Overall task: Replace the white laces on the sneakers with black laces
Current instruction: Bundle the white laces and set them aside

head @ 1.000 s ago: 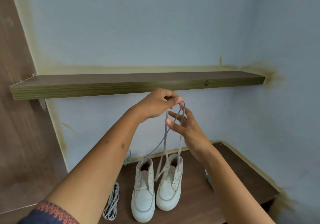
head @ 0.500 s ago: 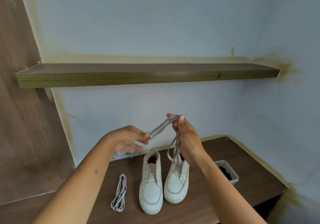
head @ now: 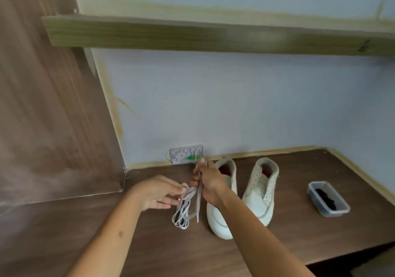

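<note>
The desk (head: 288, 240) has bare room at 6 o'clock. Left hand (head: 159, 192) pinches, right hand (head: 208, 180) grips the white lace (head: 193, 199) — hanging onto a lace bundle (head: 181, 214). Two sneakers (head: 259, 193) at 3 o'clock, toes nearward — wall behind.

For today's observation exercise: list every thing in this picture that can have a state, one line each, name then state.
Left sneaker: unlaced, upright on the table.
Right sneaker: unlaced, upright.
White laces: out of the shoes, bundled, partly resting on the table.
Left hand: pinching the laces.
Right hand: gripping the laces.
Plastic container: lidless, dark contents inside.
</note>
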`<act>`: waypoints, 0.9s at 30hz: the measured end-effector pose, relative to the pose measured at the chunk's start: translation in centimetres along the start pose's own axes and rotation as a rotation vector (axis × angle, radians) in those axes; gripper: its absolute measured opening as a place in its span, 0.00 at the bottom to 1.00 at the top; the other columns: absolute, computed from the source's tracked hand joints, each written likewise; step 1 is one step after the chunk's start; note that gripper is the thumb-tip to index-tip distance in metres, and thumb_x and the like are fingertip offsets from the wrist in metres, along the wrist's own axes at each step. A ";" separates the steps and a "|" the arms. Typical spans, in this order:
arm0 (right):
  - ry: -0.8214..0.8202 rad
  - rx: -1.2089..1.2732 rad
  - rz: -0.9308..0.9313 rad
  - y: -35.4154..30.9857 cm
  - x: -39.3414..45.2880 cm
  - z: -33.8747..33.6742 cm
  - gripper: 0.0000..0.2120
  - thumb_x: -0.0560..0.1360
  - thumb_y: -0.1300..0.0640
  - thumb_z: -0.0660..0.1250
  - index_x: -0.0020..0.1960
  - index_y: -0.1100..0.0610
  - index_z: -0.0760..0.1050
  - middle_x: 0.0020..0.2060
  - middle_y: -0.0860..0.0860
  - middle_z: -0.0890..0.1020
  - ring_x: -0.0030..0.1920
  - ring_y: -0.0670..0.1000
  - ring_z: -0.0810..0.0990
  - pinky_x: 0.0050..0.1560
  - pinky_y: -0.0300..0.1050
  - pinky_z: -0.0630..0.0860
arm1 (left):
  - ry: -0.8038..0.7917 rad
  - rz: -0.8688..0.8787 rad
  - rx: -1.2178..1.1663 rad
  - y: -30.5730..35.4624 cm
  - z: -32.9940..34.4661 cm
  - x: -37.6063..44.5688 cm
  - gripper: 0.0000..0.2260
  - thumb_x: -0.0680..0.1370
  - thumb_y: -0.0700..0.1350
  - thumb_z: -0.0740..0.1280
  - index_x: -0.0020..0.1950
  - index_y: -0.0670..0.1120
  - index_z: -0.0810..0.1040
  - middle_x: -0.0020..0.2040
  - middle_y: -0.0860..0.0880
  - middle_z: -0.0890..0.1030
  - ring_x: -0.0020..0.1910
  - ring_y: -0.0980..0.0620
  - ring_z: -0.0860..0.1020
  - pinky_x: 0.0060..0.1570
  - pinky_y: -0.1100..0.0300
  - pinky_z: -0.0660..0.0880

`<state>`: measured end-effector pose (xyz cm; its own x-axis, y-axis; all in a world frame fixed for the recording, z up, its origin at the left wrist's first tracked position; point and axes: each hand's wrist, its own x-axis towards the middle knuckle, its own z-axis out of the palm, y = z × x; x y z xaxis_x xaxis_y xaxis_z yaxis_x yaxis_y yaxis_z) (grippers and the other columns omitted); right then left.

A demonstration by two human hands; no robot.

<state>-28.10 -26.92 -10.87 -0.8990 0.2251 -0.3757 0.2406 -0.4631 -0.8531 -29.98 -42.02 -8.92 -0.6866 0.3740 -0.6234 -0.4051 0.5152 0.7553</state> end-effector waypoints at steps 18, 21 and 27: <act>0.091 -1.331 -0.077 9.8 3.7 -2.7 0.08 0.79 0.61 0.62 0.53 0.65 0.75 0.53 0.60 0.79 0.53 0.57 0.77 0.45 0.43 0.69 | 0.359 0.194 0.151 -8.7 3.0 10.0 0.05 0.76 0.42 0.71 0.46 0.40 0.84 0.42 0.42 0.85 0.43 0.45 0.84 0.46 0.48 0.81; 0.107 -1.115 -0.062 11.0 2.6 -2.5 0.08 0.79 0.59 0.64 0.46 0.63 0.78 0.42 0.56 0.81 0.43 0.55 0.79 0.39 0.44 0.74 | 0.370 0.220 0.219 -9.3 3.4 9.0 0.06 0.77 0.43 0.70 0.43 0.43 0.85 0.39 0.44 0.85 0.38 0.50 0.81 0.38 0.59 0.76; -0.042 -0.624 0.114 13.8 -1.9 -2.3 0.08 0.78 0.68 0.64 0.52 0.60 0.80 0.43 0.58 0.83 0.48 0.58 0.85 0.52 0.54 0.82 | 0.237 0.146 0.027 -13.1 1.8 4.6 0.02 0.73 0.38 0.74 0.43 0.42 0.83 0.37 0.45 0.83 0.36 0.51 0.82 0.35 0.60 0.80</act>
<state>-22.23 -31.80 -22.74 -0.8658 0.1645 -0.4725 0.4920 0.1079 -0.8639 -26.78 -45.67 -22.08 -0.8598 0.2567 -0.4414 -0.2776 0.4906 0.8260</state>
